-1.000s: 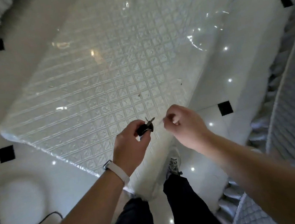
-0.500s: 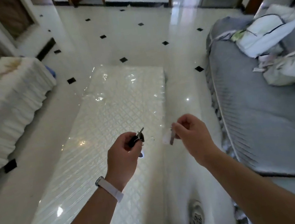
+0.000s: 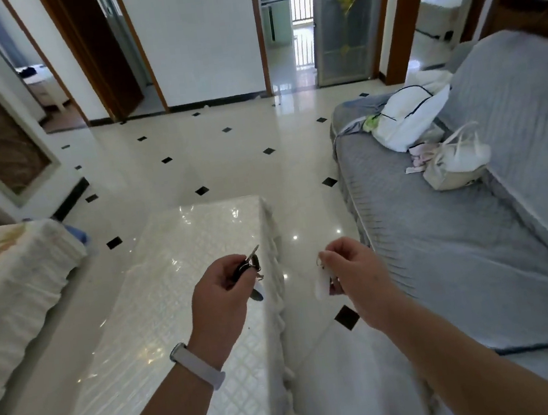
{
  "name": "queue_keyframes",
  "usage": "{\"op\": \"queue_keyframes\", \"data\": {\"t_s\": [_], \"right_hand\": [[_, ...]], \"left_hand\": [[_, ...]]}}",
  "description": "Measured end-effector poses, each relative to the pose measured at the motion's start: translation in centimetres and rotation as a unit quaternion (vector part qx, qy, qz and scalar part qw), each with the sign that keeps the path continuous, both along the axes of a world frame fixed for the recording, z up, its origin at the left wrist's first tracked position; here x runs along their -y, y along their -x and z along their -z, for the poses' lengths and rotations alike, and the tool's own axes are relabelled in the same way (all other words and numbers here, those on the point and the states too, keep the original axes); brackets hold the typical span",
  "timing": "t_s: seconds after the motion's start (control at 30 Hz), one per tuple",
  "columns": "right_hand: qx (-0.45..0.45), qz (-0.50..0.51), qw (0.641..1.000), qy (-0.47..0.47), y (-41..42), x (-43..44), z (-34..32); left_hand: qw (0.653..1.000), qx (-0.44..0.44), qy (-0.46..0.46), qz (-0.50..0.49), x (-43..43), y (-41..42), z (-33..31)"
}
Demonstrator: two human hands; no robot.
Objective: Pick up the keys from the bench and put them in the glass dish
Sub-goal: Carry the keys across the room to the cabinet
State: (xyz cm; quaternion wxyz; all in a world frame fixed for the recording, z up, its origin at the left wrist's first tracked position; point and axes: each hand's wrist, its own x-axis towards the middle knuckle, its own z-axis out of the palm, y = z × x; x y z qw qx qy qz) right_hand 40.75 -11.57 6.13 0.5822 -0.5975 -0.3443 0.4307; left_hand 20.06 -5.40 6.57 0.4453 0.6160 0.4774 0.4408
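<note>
My left hand (image 3: 222,291) is closed around a black key fob with a silver key blade (image 3: 250,262) sticking up past my fingers. My right hand (image 3: 351,272) pinches a key ring with a white tag (image 3: 321,280) hanging below my fingers. Both hands hover in the air above the right edge of the white quilted bench (image 3: 179,288), which has a shiny plastic cover. No glass dish shows in this view.
A grey covered sofa (image 3: 459,236) runs along the right, with a white bag (image 3: 406,118) and a handbag (image 3: 455,161) on it. A white draped piece of furniture (image 3: 10,288) stands at the left. Tiled floor (image 3: 225,158) leads to doorways at the back.
The view has tilted up from the bench top and my feet to the whole room. Both hands keep their hold on the keys and have drifted slightly apart.
</note>
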Motion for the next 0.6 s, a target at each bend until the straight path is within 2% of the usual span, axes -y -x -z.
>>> {"op": "queue_keyframes", "data": {"t_s": [0.13, 0.3, 0.6], "right_hand": [[0.009, -0.019, 0.999, 0.025, -8.2, 0.8, -0.9], [0.029, 0.018, 0.999, 0.017, -16.6, 0.9, -2.0], [0.011, 0.03, 0.999, -0.029, -23.3, -0.8, -2.5]], "left_hand": [[1.0, 0.013, -0.005, 0.002, 0.9, -7.5, -1.3], [1.0, 0.005, -0.019, -0.008, 1.0, -15.0, -2.3], [0.999, -0.01, -0.036, 0.011, -1.5, -21.8, -3.7]]}}
